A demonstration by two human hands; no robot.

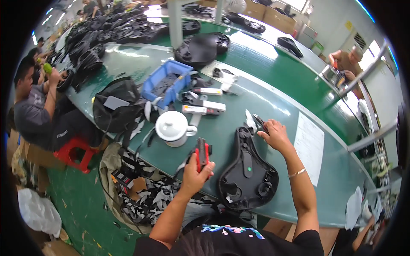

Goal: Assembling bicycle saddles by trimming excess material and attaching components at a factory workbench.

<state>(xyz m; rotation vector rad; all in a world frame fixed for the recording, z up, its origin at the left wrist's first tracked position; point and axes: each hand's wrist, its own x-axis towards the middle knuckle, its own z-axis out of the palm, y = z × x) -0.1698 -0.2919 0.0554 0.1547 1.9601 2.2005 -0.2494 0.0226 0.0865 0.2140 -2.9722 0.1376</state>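
The saddle-shaped part [243, 181] is black with a green dot [249, 169]; the upright tool [202, 154] red and dark grey, the mug [170, 128] white, the bin [148, 93] blue, the tabletop [267, 102] green. The scraps [143, 209], somewhat blurred, seem mottled black and grey.

The person wears a black short-sleeved shirt [282, 249], its left sleeve [149, 247] and right sleeve [308, 242] both plain black and ending on the upper arms. Across the shirt lies a narrow, multicoloured print [232, 231] in light blue, white and pinkish purple, too small to make out in detail. A thin, pale, shiny bangle [297, 173] circles the right wrist. Both hands are bare. Dark hair [200, 245] falls in strands at the lower edge. Greyish cloth [197, 213] shows at the lap, its garment unclear.
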